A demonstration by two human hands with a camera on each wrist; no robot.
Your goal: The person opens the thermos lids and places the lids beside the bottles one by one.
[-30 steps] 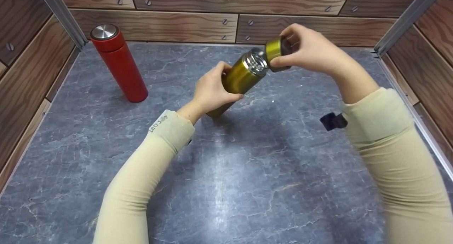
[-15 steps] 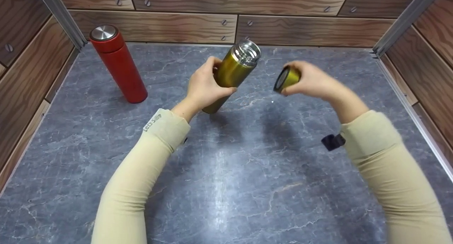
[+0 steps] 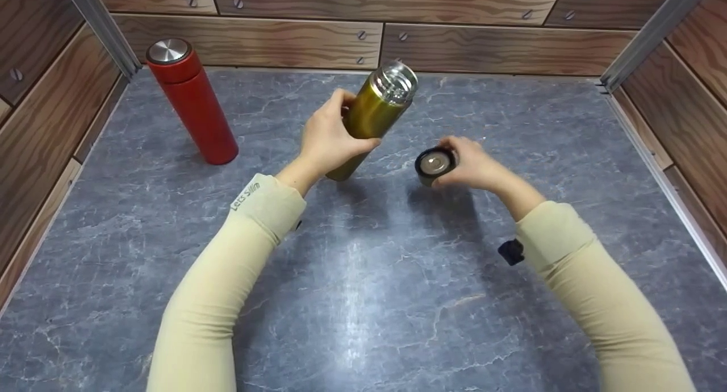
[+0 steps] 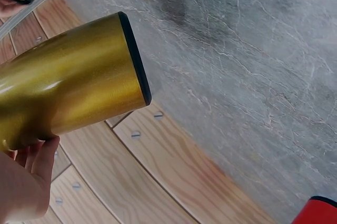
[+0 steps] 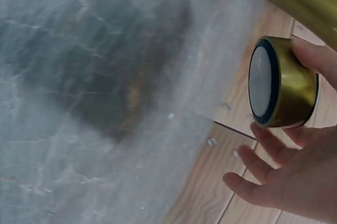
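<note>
My left hand [image 3: 328,135] grips a gold-green metal thermos flask [image 3: 376,115] round its middle. Tilted to the right, the flask shows its bare silver threaded mouth; its dark-edged base [image 4: 138,58] points toward the grey surface in the left wrist view. Right of it, my right hand [image 3: 467,166] pinches the matching lid [image 3: 435,163] between thumb and fingers, the dark hollow underside facing up toward the head camera. In the right wrist view the lid [image 5: 294,90] turns its pale end disc toward the surface, while the other fingers spread below it.
A red thermos flask [image 3: 199,111] with a silver-topped lid stands upright at the back left. The grey marbled table [image 3: 363,301] is bounded by wood-patterned walls [image 3: 250,40] with metal corner strips [image 3: 642,37].
The lid has come away from the flask's mouth, moving down and toward me in my right hand, and has turned underside up. The flask shifted slightly left, then stayed still.
</note>
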